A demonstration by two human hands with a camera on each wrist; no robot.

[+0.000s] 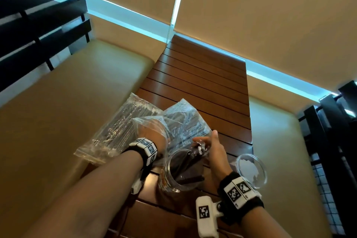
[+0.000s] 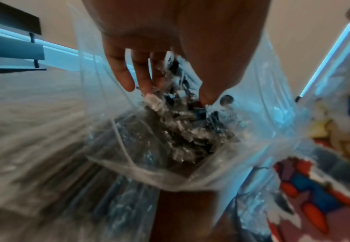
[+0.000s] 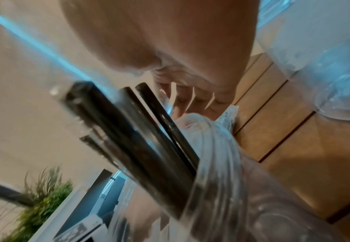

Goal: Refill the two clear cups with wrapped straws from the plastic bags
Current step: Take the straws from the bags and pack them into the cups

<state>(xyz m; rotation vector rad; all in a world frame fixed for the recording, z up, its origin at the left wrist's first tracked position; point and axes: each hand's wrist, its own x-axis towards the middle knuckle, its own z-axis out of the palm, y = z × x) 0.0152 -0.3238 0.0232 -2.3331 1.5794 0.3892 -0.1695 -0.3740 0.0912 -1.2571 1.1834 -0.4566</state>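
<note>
Two clear plastic bags of dark wrapped straws lie on the wooden slat table [image 1: 202,83]: a left bag [image 1: 119,127] and a right bag [image 1: 185,121]. My left hand [image 1: 154,131] is inside the right bag's mouth. In the left wrist view its fingers [image 2: 128,77] and thumb close around the straw ends [image 2: 176,117]. A clear cup [image 1: 173,183] near the table's front holds several dark straws [image 3: 140,131] leaning left. My right hand [image 1: 206,141] hovers at their tops with relaxed fingers [image 3: 182,101], gripping nothing I can see. A second clear cup [image 1: 251,172] stands empty to the right.
Cream bench cushions flank the table on the left [image 1: 77,92] and the right [image 1: 274,141], with dark slatted backrests [image 1: 38,25] behind. Roller blinds cover the windows beyond. The far half of the table shows bare slats.
</note>
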